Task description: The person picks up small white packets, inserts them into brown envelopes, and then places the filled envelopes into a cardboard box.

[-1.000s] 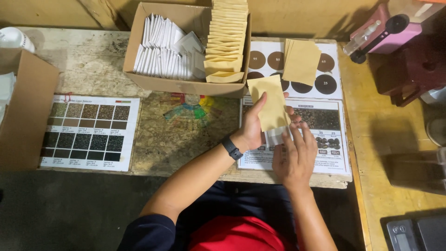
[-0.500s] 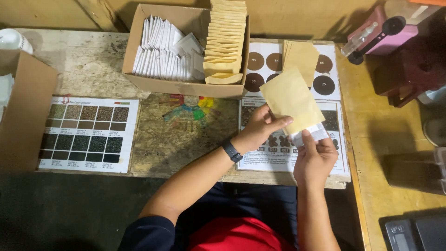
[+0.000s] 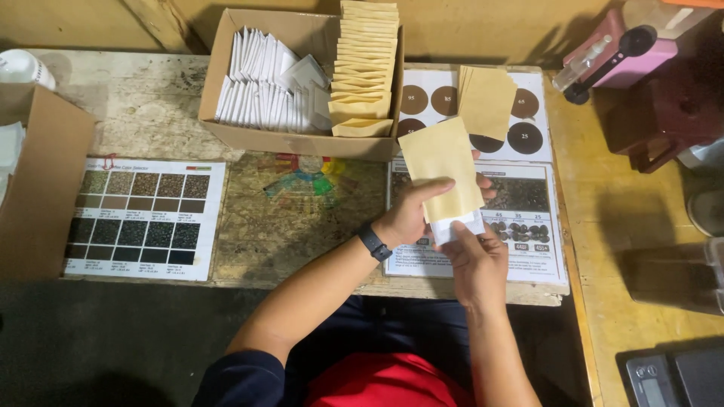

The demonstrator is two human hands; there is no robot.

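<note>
My left hand (image 3: 413,213) grips a tan paper pouch (image 3: 443,164), held upright above a printed sheet (image 3: 528,226). Its thumb lies across the pouch's front. A white packet (image 3: 458,226) sticks out of the pouch's lower end, and my right hand (image 3: 477,260) holds that packet from below. A dark watch sits on my left wrist. Behind my hands stands a cardboard box (image 3: 302,139) with a row of white packets (image 3: 260,90) on its left side and a stack of tan pouches (image 3: 363,64) on its right.
A small pile of tan pouches (image 3: 486,98) lies on a sheet with dark circles. A chart of dark squares (image 3: 143,218) and another cardboard box (image 3: 38,181) sit at the left. A pink device (image 3: 618,53) and a dark scale (image 3: 679,377) are at the right.
The pouch has tilted from leaning right to nearly upright. My right hand has pushed the white packet further up into its lower end.
</note>
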